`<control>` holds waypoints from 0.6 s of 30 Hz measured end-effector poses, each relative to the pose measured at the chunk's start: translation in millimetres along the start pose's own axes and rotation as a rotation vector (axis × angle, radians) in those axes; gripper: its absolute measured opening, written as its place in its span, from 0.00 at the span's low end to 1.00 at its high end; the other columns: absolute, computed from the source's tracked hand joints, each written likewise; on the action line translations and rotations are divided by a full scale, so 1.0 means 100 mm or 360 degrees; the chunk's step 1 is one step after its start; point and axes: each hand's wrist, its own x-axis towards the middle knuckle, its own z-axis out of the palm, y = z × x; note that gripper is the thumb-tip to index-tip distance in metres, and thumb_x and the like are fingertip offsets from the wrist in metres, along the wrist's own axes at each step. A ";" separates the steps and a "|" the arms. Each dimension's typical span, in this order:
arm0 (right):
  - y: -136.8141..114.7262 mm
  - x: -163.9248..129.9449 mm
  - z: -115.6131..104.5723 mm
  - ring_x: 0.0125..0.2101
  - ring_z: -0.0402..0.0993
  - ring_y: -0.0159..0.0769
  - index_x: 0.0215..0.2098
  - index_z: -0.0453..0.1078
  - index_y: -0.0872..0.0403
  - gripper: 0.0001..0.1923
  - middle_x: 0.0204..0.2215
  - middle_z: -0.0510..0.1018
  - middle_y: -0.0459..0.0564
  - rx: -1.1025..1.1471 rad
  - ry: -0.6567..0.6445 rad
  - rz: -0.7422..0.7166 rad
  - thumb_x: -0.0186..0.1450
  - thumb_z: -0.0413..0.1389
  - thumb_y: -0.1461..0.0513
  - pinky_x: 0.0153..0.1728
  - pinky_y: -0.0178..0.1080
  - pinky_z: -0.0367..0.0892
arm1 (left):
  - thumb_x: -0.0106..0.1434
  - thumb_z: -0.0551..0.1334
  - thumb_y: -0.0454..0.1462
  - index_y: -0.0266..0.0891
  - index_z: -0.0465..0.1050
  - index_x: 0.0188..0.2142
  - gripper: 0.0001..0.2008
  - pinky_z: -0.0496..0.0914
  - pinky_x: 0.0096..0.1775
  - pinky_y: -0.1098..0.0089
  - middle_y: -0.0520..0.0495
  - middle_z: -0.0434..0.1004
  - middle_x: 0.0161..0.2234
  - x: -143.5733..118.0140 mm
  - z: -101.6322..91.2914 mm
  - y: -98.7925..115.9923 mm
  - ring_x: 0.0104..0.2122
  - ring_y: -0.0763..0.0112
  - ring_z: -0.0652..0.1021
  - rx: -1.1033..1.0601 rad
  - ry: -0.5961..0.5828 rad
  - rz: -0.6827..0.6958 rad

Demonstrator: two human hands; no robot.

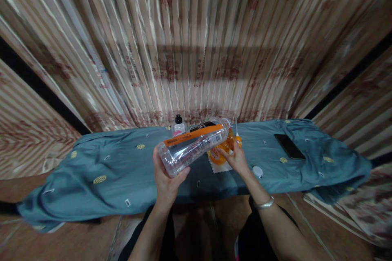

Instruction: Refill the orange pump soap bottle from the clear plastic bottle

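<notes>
My left hand (169,181) is wrapped round the base of a large clear plastic bottle (190,149) with an orange and black label. The bottle is tilted, its uncapped mouth raised toward the right, above an orange see-through bottle (228,143). My right hand (235,157), with a silver bangle on its wrist, has its fingers closed on the orange bottle, which the clear bottle partly hides. Beneath it lies a small white cloth (221,168) with a scalloped edge. I cannot tell whether liquid passes between the bottles.
A bottle with a black cap (179,121) stands behind the clear one. A round white lid (257,171) and a black phone (289,146) lie to the right on the teal patterned cloth (122,171). A pleated curtain (196,49) hangs behind, with dark frame bars at both sides.
</notes>
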 end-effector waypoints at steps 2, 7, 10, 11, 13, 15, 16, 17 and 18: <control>-0.01 0.00 -0.01 0.48 0.81 0.55 0.59 0.67 0.54 0.41 0.50 0.82 0.61 -0.0009 0.0000 -0.0017 0.58 0.62 0.39 0.52 0.56 0.75 | 0.45 0.79 0.46 0.46 0.62 0.65 0.50 0.68 0.60 0.54 0.38 0.67 0.64 0.01 -0.02 -0.01 0.63 0.47 0.70 -0.0007 -0.0015 -0.0019; -0.03 -0.01 -0.01 0.46 0.82 0.56 0.57 0.68 0.54 0.38 0.46 0.84 0.60 -0.0039 0.0019 -0.0026 0.58 0.62 0.39 0.48 0.55 0.76 | 0.44 0.79 0.45 0.46 0.62 0.65 0.50 0.69 0.59 0.54 0.38 0.67 0.63 0.04 -0.07 -0.03 0.63 0.48 0.70 0.0007 -0.0081 -0.0008; -0.03 0.00 -0.01 0.45 0.83 0.56 0.57 0.68 0.55 0.39 0.46 0.84 0.61 -0.0025 0.0018 -0.0030 0.57 0.63 0.39 0.48 0.55 0.77 | 0.44 0.79 0.46 0.46 0.63 0.64 0.49 0.70 0.58 0.55 0.38 0.67 0.63 0.03 -0.05 0.00 0.62 0.48 0.70 0.0023 -0.0037 -0.0010; -0.04 -0.01 -0.01 0.45 0.83 0.56 0.57 0.68 0.54 0.39 0.46 0.84 0.61 -0.0016 0.0017 -0.0032 0.57 0.63 0.39 0.48 0.55 0.77 | 0.44 0.79 0.47 0.46 0.63 0.64 0.49 0.70 0.58 0.55 0.38 0.67 0.63 0.03 -0.03 0.01 0.62 0.48 0.70 0.0032 -0.0021 -0.0007; -0.05 -0.01 -0.01 0.46 0.83 0.56 0.56 0.69 0.54 0.38 0.47 0.84 0.61 0.0007 0.0019 -0.0042 0.57 0.63 0.40 0.48 0.55 0.77 | 0.44 0.78 0.49 0.45 0.63 0.64 0.49 0.70 0.58 0.55 0.39 0.68 0.62 0.03 -0.01 0.03 0.62 0.47 0.71 0.0048 0.0004 0.0012; -0.06 -0.01 -0.01 0.46 0.82 0.56 0.56 0.69 0.54 0.37 0.47 0.84 0.60 0.0020 0.0013 -0.0051 0.58 0.63 0.40 0.48 0.54 0.77 | 0.44 0.78 0.50 0.45 0.64 0.63 0.49 0.70 0.58 0.54 0.39 0.69 0.61 0.02 0.01 0.03 0.61 0.47 0.72 0.0048 0.0031 0.0031; -0.07 -0.01 -0.01 0.46 0.82 0.55 0.56 0.69 0.54 0.37 0.47 0.84 0.60 0.0021 0.0008 -0.0049 0.58 0.63 0.40 0.48 0.54 0.77 | 0.44 0.78 0.50 0.45 0.63 0.64 0.49 0.70 0.58 0.54 0.39 0.69 0.61 0.02 0.02 0.03 0.61 0.47 0.72 0.0045 0.0029 0.0026; -0.07 -0.01 -0.02 0.46 0.82 0.55 0.56 0.69 0.53 0.36 0.47 0.84 0.60 0.0020 0.0001 -0.0042 0.58 0.63 0.41 0.48 0.54 0.77 | 0.44 0.78 0.50 0.45 0.63 0.64 0.50 0.69 0.59 0.54 0.38 0.69 0.61 0.02 0.02 0.02 0.61 0.47 0.72 0.0039 0.0030 0.0019; -0.07 -0.02 -0.02 0.46 0.82 0.55 0.56 0.69 0.53 0.36 0.47 0.84 0.59 0.0021 -0.0006 -0.0029 0.58 0.63 0.41 0.48 0.53 0.77 | 0.43 0.78 0.50 0.45 0.63 0.64 0.50 0.69 0.59 0.54 0.38 0.69 0.61 0.02 0.02 0.02 0.61 0.47 0.71 0.0032 0.0035 0.0012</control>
